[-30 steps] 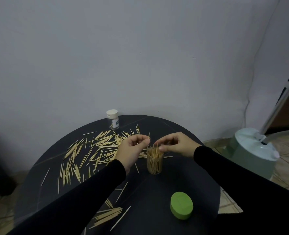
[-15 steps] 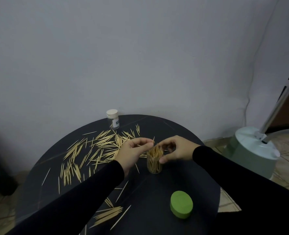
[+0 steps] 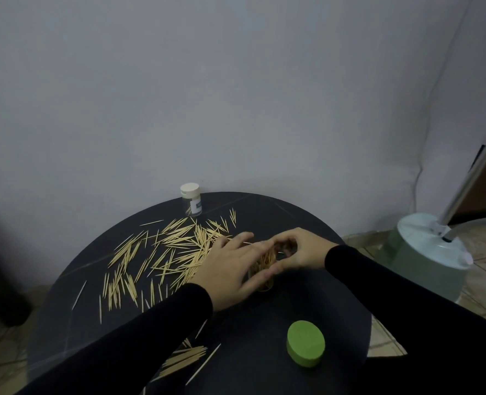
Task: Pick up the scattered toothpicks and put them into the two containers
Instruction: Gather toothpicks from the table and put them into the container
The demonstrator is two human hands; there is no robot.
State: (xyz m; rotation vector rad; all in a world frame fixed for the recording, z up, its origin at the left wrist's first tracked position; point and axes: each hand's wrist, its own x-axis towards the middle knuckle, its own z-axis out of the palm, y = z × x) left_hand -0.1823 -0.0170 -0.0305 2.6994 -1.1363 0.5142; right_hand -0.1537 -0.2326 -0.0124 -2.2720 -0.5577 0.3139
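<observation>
Open jar (image 3: 264,276) mid-table, toothpicks inside standing tips up. Left hand (image 3: 230,273) flat over it, fingers straight. Right hand (image 3: 298,252) curled round its rim. Loose toothpicks (image 3: 173,252) lying flat, mostly slanting up-right.

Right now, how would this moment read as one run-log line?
left hand: open over clear container | right hand: grips container | toothpicks: many scattered | capped jar: far edge, shut

Table (image 3: 307,223): capped jar (image 3: 191,199) at 12 o'clock edge, toothpick scatter (image 3: 162,252) from 9 to 11. Open container (image 3: 264,269) at centre between both hands; lid (image 3: 306,347) at 5, small bundle (image 3: 185,359) at 6.
</observation>
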